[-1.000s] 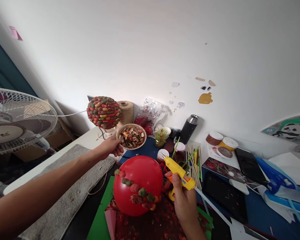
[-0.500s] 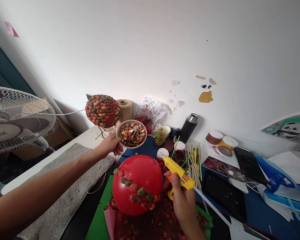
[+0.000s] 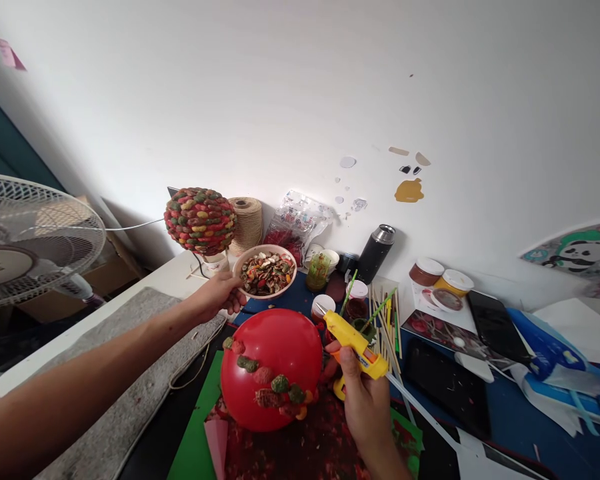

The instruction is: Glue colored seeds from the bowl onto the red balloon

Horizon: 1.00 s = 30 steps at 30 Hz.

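My left hand [image 3: 221,297] grips the rim of a pale bowl [image 3: 285,256] filled with coloured shell pieces and holds it just above the table behind the balloon. My right hand [image 3: 364,400] is closed round a yellow glue gun [image 3: 354,343], its nozzle pointing up-left beside a red balloon [image 3: 275,347]. The balloon sits on red and green paper and carries a short row of glued red, green and orange pieces on its lower front.
A finished ball covered in coloured pieces [image 3: 200,220] stands on a stick at the back, next to a twine spool [image 3: 246,223]. A black flask [image 3: 375,253], paint jars [image 3: 427,272], sticks [image 3: 387,320], a phone [image 3: 495,327], a grey mat [image 3: 130,393] and a fan [image 3: 30,240] surround the spot.
The bowl in my left hand tilted, then levelled and stayed lifted near the balloon. The glue gun hand barely moved; the view shifted slightly.
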Motion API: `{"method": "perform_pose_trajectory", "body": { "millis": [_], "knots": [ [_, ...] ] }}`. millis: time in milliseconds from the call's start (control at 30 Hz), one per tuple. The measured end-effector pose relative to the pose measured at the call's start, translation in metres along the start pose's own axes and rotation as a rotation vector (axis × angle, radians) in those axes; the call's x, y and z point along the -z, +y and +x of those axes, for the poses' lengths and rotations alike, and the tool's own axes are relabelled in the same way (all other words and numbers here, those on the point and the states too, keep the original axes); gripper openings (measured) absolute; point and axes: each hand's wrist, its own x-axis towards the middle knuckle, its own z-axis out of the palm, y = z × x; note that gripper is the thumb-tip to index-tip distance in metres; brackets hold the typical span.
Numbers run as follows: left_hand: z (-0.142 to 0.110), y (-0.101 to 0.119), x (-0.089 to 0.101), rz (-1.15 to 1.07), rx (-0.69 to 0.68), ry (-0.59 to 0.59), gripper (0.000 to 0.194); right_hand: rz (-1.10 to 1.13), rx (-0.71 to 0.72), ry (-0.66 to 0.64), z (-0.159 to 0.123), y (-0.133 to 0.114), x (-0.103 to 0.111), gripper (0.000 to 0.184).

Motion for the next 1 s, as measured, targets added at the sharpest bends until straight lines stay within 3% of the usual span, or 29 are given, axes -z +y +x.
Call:
{"method": "perform_pose_trajectory", "body": {
  "millis": [200,267,367,567,1000],
  "knots": [
    [0.0,0.0,-0.004,-0.015,0.005,0.014,0.044,-0.006,-0.001,-0.057,0.004,0.01,0.002,0.066],
    [0.001,-0.001,-0.006,-0.017,0.013,0.004,0.045,0.005,0.035,0.006,0.004,0.009,0.002,0.066],
    [0.003,-0.003,-0.008,-0.024,0.02,-0.008,0.045,0.013,0.043,-0.007,0.002,0.005,0.001,0.064],
    [0.004,-0.003,0.0,-0.048,-0.014,-0.002,0.044,0.017,-0.015,-0.069,0.001,0.002,0.004,0.068],
    [0.008,-0.012,0.0,-0.05,-0.05,-0.061,0.034,0.003,-0.014,-0.033,0.001,0.003,0.002,0.069]
  ]
}}
